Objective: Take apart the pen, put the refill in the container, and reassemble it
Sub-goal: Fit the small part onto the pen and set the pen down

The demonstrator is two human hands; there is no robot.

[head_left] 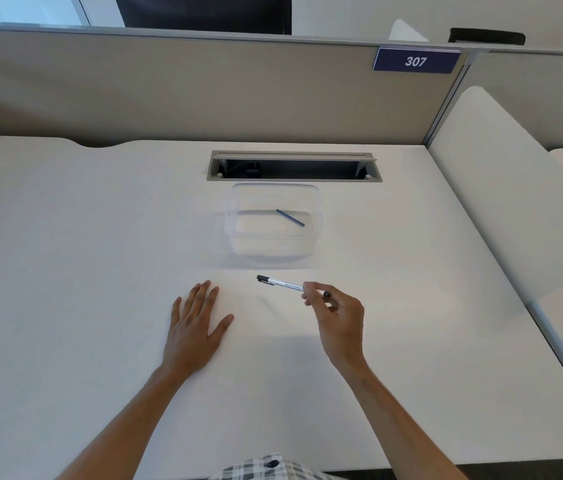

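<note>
Right hand (337, 318) pinching pen (285, 285), cap leftward

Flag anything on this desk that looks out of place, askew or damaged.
Nothing stands out. The refill lies slanted inside the clear container, the right hand holds the pen, and the left hand rests flat.

The worktop (100, 237) is showing plain white, the pen (283, 284) white with black ends, the refill (290, 217) dark blue inside the clear container (238, 206), the partition (204, 91) beige, the "307" sign (415, 61) navy, the shirt (273, 469) grey-and-white plaid.
</note>
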